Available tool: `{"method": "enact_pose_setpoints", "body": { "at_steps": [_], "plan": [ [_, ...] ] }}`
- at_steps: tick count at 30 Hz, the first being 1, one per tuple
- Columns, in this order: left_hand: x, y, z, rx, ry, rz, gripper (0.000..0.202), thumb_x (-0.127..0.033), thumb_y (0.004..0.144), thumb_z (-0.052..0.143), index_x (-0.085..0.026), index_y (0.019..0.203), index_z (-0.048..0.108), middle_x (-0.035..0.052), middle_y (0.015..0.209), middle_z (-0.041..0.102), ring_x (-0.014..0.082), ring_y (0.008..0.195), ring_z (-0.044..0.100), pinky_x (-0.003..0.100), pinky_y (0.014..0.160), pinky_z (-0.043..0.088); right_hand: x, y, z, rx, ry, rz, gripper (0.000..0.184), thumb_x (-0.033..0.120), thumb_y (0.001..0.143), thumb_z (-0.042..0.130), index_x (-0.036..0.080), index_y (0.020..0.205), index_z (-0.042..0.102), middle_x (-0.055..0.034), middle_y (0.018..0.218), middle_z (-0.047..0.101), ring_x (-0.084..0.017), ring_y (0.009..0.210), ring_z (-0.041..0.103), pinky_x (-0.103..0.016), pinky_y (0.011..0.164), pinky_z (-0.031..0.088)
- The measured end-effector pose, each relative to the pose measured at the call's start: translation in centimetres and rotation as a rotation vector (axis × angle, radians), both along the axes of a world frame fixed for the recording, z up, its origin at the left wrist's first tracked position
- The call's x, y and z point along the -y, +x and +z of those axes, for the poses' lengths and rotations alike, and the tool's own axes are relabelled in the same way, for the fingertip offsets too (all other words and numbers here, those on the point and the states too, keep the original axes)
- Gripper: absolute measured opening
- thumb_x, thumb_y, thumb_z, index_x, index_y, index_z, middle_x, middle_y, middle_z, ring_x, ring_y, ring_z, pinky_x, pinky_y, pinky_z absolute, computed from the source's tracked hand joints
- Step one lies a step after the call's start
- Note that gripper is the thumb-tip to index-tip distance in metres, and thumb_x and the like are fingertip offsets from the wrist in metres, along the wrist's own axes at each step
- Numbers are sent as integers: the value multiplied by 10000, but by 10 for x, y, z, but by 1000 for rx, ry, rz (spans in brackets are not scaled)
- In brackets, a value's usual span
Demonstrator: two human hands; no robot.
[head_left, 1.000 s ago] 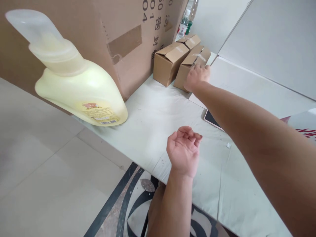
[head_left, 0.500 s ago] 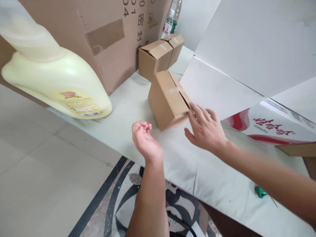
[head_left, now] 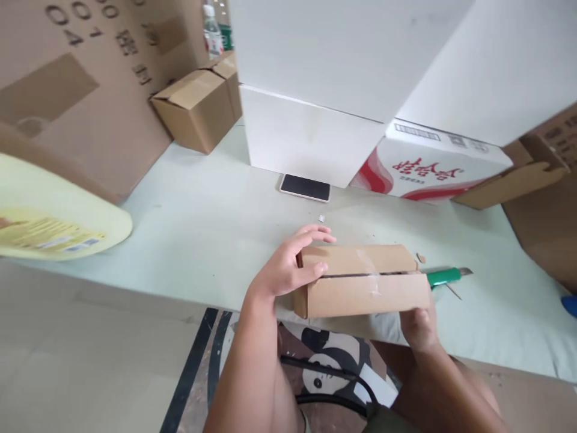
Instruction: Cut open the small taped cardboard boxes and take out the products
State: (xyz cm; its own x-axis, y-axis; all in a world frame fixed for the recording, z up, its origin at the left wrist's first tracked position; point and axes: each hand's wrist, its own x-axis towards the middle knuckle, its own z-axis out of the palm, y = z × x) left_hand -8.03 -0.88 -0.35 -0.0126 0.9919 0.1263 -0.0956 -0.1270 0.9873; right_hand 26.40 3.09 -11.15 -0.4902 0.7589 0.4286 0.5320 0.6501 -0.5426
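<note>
Left hand [head_left: 285, 267] grasps taped box [head_left: 356, 294] at its left end | right hand [head_left: 419, 329] grips its near right corner | long axis runs crosswise between them

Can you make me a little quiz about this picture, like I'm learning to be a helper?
1. Pick one: in the picture, which part of the held box is the left hand at?
A) its right end
B) its left end
C) the middle of its top

2. True or false: the phone lies on the table with its dark face up.

3. Fill in the blank: the cutter near the right hand has a ____ handle.

Key:
1. B
2. True
3. green
</note>
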Motion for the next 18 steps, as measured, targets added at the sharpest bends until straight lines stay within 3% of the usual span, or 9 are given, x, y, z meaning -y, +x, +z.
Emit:
{"method": "enact_pose_setpoints", "body": {
  "at_steps": [3,7,9,12,15,18],
  "plan": [
    [-16,18,-2,-18,-28,33,331,-333,724,833,-282,1051,822,137,1371,698,377,1341,621,503,1120,502,-12,-1,-13,-287,-122,-128,801,590,991,28,291,1732,72,-203,1566,544,-379,1245,710,-586,884,645],
    [-36,33,-6,-120,-8,98,398,-450,664,917,-256,995,812,146,1323,711,378,1315,606,528,1120,482,-17,2,-11,-183,-191,-156,930,721,907,-91,232,1697,-146,-224,1524,545,-389,1223,703,-578,912,633],
    [-46,42,-10,-151,17,110,421,-514,675,938,-263,984,800,98,1303,720,337,1296,586,518,1114,459,-17,5,-6,-206,-264,-177,983,794,871,-74,254,1690,-134,-216,1540,524,-409,1253,670,-587,915,620],
    [-61,57,-19,-134,77,96,382,-569,704,921,-271,896,779,25,1176,739,254,1166,612,456,1059,461,-18,13,4,-405,-359,-190,988,854,883,64,255,1668,102,-214,1544,501,-400,1338,602,-575,973,595],
    [-71,71,-30,-82,204,43,463,-639,605,923,-244,791,771,48,1033,725,237,1029,644,387,926,519,-24,25,17,-605,-398,-154,838,845,918,286,298,1549,343,-154,1518,542,-351,1362,578,-538,1056,549],
    [-74,78,-38,-64,209,69,449,-595,555,923,-229,770,776,75,1086,723,258,1063,662,378,942,537,-37,45,28,-594,-361,-182,744,801,963,233,285,1404,537,-117,1374,643,-311,1270,616,-505,1068,516]
  ]
}}
